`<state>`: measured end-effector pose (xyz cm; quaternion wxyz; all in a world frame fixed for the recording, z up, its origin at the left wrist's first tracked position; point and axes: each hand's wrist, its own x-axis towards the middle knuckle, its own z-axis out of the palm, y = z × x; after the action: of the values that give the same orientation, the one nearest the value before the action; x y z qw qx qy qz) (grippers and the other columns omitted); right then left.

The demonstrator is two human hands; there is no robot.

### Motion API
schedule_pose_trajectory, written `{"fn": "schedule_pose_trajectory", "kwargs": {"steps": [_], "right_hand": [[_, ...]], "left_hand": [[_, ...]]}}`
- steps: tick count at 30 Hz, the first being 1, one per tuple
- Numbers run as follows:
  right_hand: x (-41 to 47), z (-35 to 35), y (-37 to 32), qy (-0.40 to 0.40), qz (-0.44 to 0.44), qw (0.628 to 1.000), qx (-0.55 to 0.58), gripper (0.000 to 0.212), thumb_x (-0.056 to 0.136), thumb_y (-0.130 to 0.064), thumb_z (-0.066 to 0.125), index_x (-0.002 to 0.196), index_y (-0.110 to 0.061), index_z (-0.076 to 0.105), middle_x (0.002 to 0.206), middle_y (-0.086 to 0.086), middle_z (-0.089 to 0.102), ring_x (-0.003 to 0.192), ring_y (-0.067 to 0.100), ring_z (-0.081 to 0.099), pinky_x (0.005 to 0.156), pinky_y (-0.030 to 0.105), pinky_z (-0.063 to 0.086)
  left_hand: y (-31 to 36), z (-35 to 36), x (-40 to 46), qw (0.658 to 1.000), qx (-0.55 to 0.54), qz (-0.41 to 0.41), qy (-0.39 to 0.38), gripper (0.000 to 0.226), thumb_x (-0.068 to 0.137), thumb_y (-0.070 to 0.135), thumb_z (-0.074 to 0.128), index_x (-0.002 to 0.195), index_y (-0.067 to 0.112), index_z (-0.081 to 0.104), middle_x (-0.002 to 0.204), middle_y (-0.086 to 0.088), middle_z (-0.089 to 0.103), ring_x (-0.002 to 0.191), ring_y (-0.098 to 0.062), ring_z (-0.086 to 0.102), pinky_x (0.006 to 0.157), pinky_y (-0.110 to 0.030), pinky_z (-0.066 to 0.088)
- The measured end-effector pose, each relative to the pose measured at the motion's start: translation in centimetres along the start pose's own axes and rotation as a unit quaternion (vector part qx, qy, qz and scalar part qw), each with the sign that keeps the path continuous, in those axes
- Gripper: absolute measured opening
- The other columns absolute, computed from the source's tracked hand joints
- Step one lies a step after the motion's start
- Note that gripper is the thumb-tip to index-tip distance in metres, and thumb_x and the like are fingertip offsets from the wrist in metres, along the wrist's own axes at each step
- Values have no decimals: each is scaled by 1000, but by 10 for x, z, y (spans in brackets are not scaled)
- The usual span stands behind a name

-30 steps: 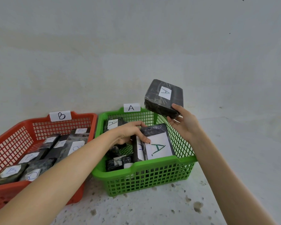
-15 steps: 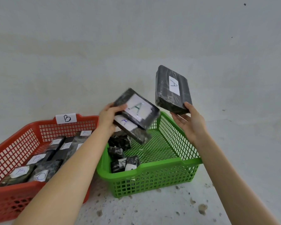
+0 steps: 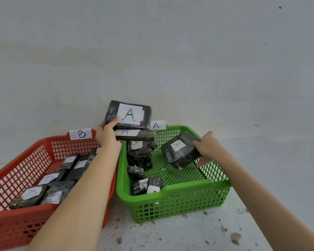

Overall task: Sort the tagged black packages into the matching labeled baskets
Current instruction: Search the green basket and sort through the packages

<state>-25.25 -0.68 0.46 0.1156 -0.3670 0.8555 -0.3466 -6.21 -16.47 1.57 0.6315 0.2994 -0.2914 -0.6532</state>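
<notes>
My left hand grips two stacked black packages tagged A: a flat one on top and a thinner one under it, held above the back left corner of the green basket. My right hand holds another black package tagged A low inside the green basket, near its right wall. The green basket carries a label A and holds several smaller black packages along its left side. The red basket with label B holds several packages tagged B.
Both baskets stand side by side on a speckled pale floor against a plain white wall. My left forearm crosses over the red basket's right side.
My right hand has lowered its A package from above the basket down into the green basket. My left hand has lifted its two packages higher and toward the back left.
</notes>
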Motion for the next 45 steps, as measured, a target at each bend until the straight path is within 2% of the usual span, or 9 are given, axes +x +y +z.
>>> {"fn": "schedule_pose_trajectory", "kwargs": {"steps": [4, 9, 14, 20, 24, 29, 33, 41, 45], "right_hand": [[-6, 1, -17, 89, -97, 906, -401, 57, 84, -49, 56, 116, -2, 49, 101, 6, 64, 84, 20, 62, 59, 25, 42], [-4, 21, -19, -176, -215, 858, -433, 69, 76, -45, 67, 131, -9, 44, 126, 6, 57, 114, 23, 55, 97, 35, 47], [10, 38, -12, -141, -213, 849, -463, 49, 89, -30, 57, 130, -8, 42, 127, 13, 53, 112, 28, 56, 87, 35, 47], [25, 7, -29, -191, -121, 970, 84, 40, 95, -48, 34, 111, -12, 45, 102, 16, 58, 90, 28, 59, 71, 33, 51], [15, 5, -35, -320, -28, 832, 453, 44, 85, -57, 46, 104, -18, 53, 108, 12, 63, 77, 27, 71, 53, 30, 58], [16, 13, -32, -165, 28, 781, 601, 21, 92, -27, 52, 92, -6, 49, 89, 16, 60, 47, 21, 67, 38, 21, 53], [22, 12, -22, -72, 66, 828, 552, 32, 94, -23, 47, 119, -2, 45, 118, 21, 58, 78, 34, 66, 40, 27, 56], [23, 14, -13, -134, 152, 817, 539, 13, 96, -12, 40, 84, -9, 43, 134, 22, 45, 119, 41, 47, 63, 43, 51], [23, 17, -11, -157, 180, 798, 553, 11, 99, -12, 32, 107, -8, 39, 137, 22, 39, 121, 48, 44, 76, 48, 49]], "left_hand": [[-3, 5, 0, 999, 19, 7, -27, 47, 77, 1, 69, 123, 3, 57, 112, -13, 64, 97, -29, 63, 77, -40, 56], [-4, 6, 3, 999, 21, -3, -40, 43, 77, 2, 69, 119, 5, 59, 109, -12, 64, 96, -28, 63, 82, -43, 56], [-6, 2, 10, 997, 34, -18, -64, 44, 76, 3, 69, 118, 3, 59, 99, -10, 67, 85, -26, 65, 77, -39, 57], [-9, 13, 13, 981, 100, -51, -156, 26, 75, 2, 69, 101, 7, 64, 98, -12, 68, 81, -27, 66, 74, -38, 58], [-20, 24, 5, 967, 153, -59, -194, 17, 75, 6, 71, 90, 11, 63, 87, -8, 68, 71, -21, 64, 60, -29, 56], [-19, 28, 1, 974, 141, -74, -163, 11, 84, 4, 60, 92, 0, 54, 76, -12, 54, 64, -21, 54, 60, -31, 49], [-16, 24, 11, 987, 122, -70, -80, 35, 76, -14, 45, 104, 5, 36, 65, -10, 40, 53, -19, 44, 46, -24, 43], [-22, 20, 8, 981, 144, -93, -87, 10, 92, 14, 56, 94, 5, 51, 92, -17, 59, 57, -20, 60, 68, -41, 53], [-28, 21, 0, 969, 160, -117, -145, 21, 100, 22, 39, 103, 1, 41, 76, -21, 59, 36, -18, 63, 36, -26, 53]]}}
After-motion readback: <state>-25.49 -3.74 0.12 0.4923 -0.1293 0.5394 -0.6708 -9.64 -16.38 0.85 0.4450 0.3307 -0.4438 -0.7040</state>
